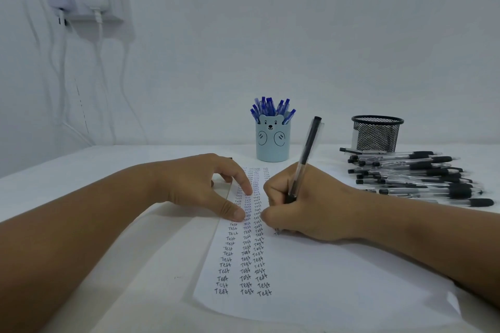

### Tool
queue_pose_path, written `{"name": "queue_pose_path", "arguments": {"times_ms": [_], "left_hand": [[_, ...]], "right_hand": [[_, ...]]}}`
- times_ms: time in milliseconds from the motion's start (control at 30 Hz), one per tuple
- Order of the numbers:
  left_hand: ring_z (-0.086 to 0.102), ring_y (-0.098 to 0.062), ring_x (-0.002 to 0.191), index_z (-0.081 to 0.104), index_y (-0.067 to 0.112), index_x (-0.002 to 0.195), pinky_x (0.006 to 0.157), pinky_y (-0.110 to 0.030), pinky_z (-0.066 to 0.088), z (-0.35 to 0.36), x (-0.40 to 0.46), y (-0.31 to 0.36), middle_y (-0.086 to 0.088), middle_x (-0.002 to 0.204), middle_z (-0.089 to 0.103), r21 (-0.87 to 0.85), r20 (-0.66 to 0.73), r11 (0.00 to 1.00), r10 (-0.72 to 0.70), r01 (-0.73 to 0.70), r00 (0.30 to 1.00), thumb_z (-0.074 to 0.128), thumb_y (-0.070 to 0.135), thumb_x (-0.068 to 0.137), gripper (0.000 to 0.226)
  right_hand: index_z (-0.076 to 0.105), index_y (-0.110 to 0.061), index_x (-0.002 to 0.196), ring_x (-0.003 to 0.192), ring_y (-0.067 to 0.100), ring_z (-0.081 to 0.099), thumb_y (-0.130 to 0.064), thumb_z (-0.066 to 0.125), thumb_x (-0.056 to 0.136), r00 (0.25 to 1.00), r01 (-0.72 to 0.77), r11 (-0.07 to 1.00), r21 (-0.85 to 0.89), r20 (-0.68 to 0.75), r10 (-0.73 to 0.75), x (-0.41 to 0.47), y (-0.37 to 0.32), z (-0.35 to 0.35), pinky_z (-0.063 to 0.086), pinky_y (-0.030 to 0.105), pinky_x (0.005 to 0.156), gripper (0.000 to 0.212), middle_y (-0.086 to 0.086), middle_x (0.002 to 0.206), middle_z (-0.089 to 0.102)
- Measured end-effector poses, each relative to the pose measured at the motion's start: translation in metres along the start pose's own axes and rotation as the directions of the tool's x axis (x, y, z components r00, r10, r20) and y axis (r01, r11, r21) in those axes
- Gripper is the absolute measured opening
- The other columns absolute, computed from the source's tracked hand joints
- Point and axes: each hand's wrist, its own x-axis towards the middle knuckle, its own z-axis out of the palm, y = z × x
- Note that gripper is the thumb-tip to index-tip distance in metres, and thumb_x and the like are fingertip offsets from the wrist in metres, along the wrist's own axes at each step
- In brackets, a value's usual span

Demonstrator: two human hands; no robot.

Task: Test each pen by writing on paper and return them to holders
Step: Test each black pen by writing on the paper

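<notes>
A white sheet of paper point(311, 278) lies on the table, with three columns of the handwritten word "Test". My right hand point(303, 205) grips a black pen point(305, 154), its tip down on the paper right of the columns and hidden by my fingers. My left hand point(205, 186) rests on the paper's left edge, with index finger and thumb pressing it down. A light blue bear-faced holder point(272, 143) full of blue pens stands behind the paper. At the back right is a black mesh holder point(376, 134), whose inside I cannot see.
A pile of several black pens point(416, 176) lies on the table at the right, in front of the mesh holder. A white wall stands close behind. Chargers and hanging cables point(89, 8) occupy the wall at upper left.
</notes>
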Motion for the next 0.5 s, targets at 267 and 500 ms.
{"name": "queue_pose_path", "arguments": {"times_ms": [267, 500], "left_hand": [[0.05, 0.0, 0.125, 0.07, 0.052, 0.106, 0.103, -0.027, 0.043, -0.0002, 0.0, -0.0013, 0.019, 0.129, 0.059, 0.011, 0.002, 1.0, -0.003, 0.003, 1.0, 0.079, 0.073, 0.05, 0.061], [0.048, 0.003, 0.125, 0.07, 0.051, 0.107, 0.102, -0.026, 0.042, 0.0, -0.0001, -0.0014, 0.023, 0.128, 0.059, 0.011, 0.005, 1.0, -0.001, 0.001, 1.0, 0.079, 0.073, 0.051, 0.061]], "right_hand": [[0.042, -0.008, 0.056, 0.052, 0.014, 0.037, -0.007, 0.069, 0.082, 0.999, 0.027, 0.999, -0.026, -0.017, -0.028, 0.0011, 0.002, 0.0002, 0.033, 0.03, 0.054, 0.038, 0.02, 0.059, 0.045], [0.041, -0.006, 0.057, 0.053, 0.016, 0.036, -0.006, 0.068, 0.082, 1.0, 0.009, 1.0, -0.021, 0.005, -0.009, 0.0004, 0.0009, -0.0006, 0.031, 0.028, 0.053, 0.037, 0.024, 0.061, 0.043]]}}
